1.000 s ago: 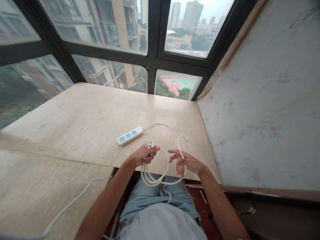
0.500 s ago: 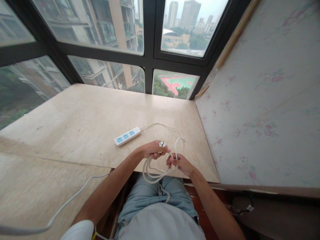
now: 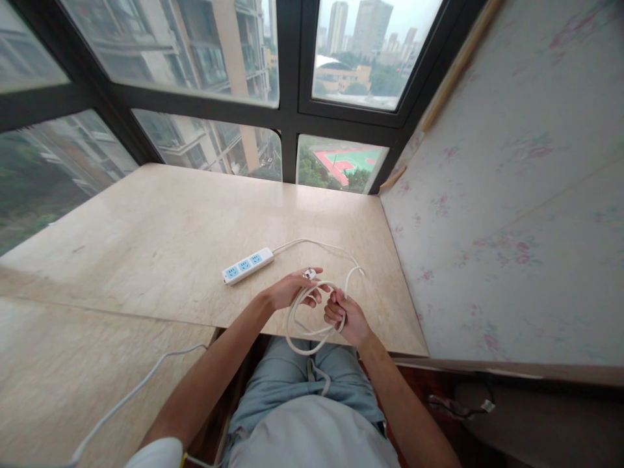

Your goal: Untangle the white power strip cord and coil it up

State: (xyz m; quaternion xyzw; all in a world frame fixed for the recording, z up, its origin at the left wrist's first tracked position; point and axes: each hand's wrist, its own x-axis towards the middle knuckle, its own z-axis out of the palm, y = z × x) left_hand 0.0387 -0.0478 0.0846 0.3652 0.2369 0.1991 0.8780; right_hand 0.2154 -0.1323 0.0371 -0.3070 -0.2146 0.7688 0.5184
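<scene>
My left hand [image 3: 290, 290] holds the white plug [image 3: 309, 274] between thumb and forefinger, its pins facing up. Its other fingers are partly spread inside the coiled white cord [image 3: 289, 328]. My right hand [image 3: 349, 318] is closed around the right side of the coil, fingers curled over several strands. The loops hang between both hands, over the front edge of the sill and above my lap. Beyond the hands, a white power strip [image 3: 248, 266] with blue socket faces lies at a slant on the sill. Its cord runs right, bends, and comes back to my right hand.
The beige stone sill [image 3: 185, 214] reaches back to dark-framed windows. A flowered wall [image 3: 492, 240] bounds it on the right. Another white cable [image 3: 139, 385] lies at the lower left, passing beneath my left forearm. A dark cable [image 3: 470, 412] is low at the right.
My left hand has shifted slightly left and its fingers have loosened apart. The coil has turned more upright and opened rounder. My right hand has closed more tightly on the cord.
</scene>
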